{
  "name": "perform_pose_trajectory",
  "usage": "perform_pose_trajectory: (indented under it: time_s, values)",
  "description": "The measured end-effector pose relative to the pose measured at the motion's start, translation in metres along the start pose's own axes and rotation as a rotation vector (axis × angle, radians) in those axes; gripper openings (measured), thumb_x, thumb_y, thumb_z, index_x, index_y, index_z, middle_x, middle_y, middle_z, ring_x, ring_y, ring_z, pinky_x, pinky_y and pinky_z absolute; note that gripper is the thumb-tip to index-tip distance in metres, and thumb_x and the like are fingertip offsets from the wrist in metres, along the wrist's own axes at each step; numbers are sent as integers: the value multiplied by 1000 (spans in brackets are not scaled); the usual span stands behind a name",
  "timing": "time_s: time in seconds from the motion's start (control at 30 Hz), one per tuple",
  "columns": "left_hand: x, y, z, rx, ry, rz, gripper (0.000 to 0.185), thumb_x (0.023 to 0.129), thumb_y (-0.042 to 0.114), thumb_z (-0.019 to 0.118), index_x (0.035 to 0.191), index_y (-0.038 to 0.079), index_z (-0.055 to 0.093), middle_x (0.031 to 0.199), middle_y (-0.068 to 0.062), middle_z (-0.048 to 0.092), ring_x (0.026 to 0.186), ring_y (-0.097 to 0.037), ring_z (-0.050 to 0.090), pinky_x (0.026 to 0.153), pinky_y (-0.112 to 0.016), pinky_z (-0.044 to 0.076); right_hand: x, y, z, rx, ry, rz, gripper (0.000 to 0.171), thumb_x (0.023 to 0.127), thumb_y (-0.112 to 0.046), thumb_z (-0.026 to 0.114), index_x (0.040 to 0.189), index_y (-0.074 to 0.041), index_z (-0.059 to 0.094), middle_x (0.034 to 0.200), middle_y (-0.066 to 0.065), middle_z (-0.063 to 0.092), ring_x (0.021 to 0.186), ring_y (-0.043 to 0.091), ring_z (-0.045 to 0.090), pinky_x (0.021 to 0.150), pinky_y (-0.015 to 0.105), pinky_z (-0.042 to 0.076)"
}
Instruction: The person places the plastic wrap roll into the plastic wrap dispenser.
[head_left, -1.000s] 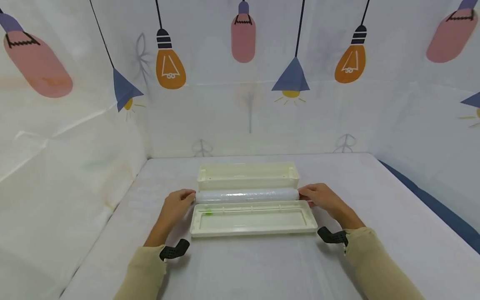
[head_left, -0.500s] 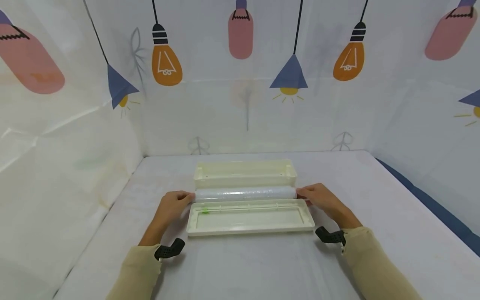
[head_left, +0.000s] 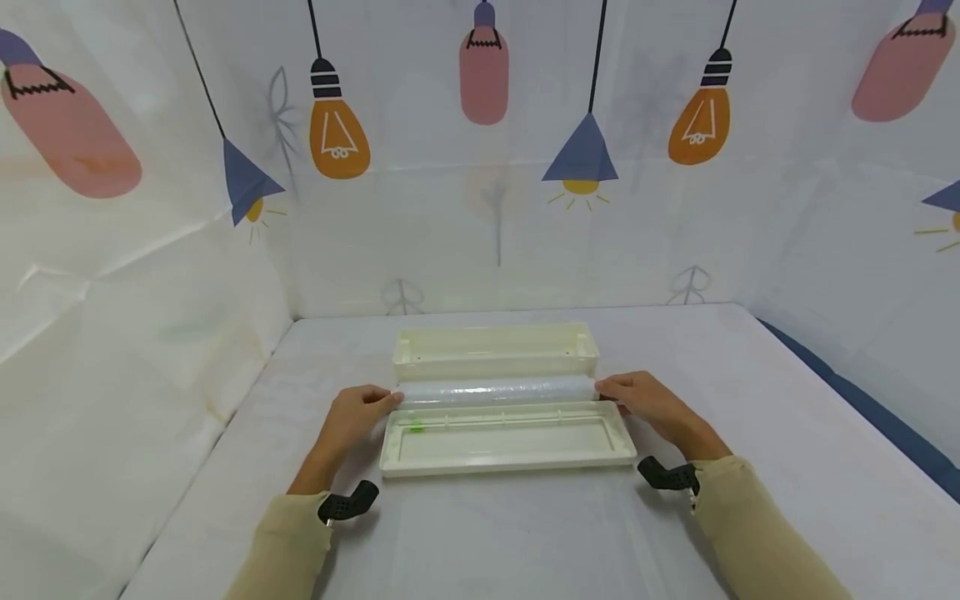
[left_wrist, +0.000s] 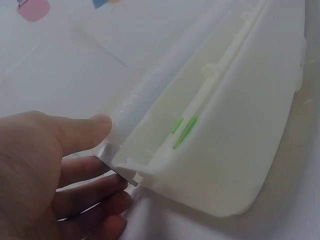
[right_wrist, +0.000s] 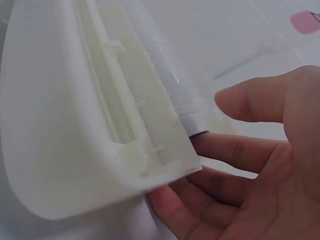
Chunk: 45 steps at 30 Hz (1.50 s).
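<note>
— Where was the cling-film roll [head_left: 495, 389]?
— Lay lengthwise in the open cream dispenser box [head_left: 497, 352], between the far trough and the flat lid [head_left: 507, 440] on the near side, all on the white worktop [head_left: 750, 433].

— And the left hand [head_left: 352, 419]?
— Sat at the roll's left end, thumb pressed on top, fingers curled beneath the end; gripped it.

— The right hand [head_left: 651, 402]?
— Held the roll's right end, fingers cupped under it, thumb raised just above, apparently clear of the film.

— Beyond the box?
— Hung a backdrop [head_left: 480, 150] printed with lamps.
</note>
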<state>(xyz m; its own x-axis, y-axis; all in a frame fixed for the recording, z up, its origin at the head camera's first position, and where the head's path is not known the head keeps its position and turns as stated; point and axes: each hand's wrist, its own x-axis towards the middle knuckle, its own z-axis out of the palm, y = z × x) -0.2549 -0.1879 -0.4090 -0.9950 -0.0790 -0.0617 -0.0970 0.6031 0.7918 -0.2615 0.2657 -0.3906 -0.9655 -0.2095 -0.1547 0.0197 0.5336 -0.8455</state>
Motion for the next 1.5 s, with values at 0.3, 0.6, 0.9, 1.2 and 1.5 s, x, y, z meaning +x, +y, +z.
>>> perform_pose_trajectory:
  time_s: [0.3, 0.6, 0.9, 1.2, 1.5]
  values:
    - [-2, -2, 1, -32, 0, -17, 53, 93, 48, 69, 118, 2, 70, 117, -13, 68, 107, -28, 59, 91, -45, 49, -1, 5, 2, 46, -13, 14, 54, 101, -41, 60, 130, 4, 64, 131, 16, 62, 124, 32, 52, 103, 51, 43]
    - [0, -2, 2, -150, 28, 27, 50, 94, 43, 70, 123, 2, 67, 112, -11, 68, 97, -22, 62, 81, -31, 51, -3, 2, -1, 61, -29, -38, 49, 103, -34, 58, 132, 5, 61, 128, 14, 64, 121, 29, 54, 99, 49, 45]
    - [-3, 0, 4, -220, 73, 66, 51, 94, 41, 71, 123, 0, 66, 118, -16, 68, 99, -25, 69, 90, -37, 54, -4, 1, -3, 98, -23, -83, 44, 101, -32, 61, 125, 5, 63, 122, 13, 65, 116, 29, 58, 101, 50, 45]
    - [-8, 0, 9, -219, 95, 76, 52, 94, 44, 71, 122, 1, 66, 114, -13, 69, 104, -24, 64, 93, -39, 49, -3, 2, -3, 145, 7, -128, 39, 100, -25, 64, 116, 10, 62, 119, 17, 62, 111, 25, 60, 102, 49, 48]
    - [-4, 6, 8, -300, 135, 176, 47, 92, 42, 73, 117, 4, 68, 130, -9, 63, 117, -24, 61, 100, -42, 49, -1, -2, -7, 236, 71, -174, 40, 98, -20, 67, 117, 14, 58, 116, 20, 61, 105, 27, 66, 93, 34, 54]
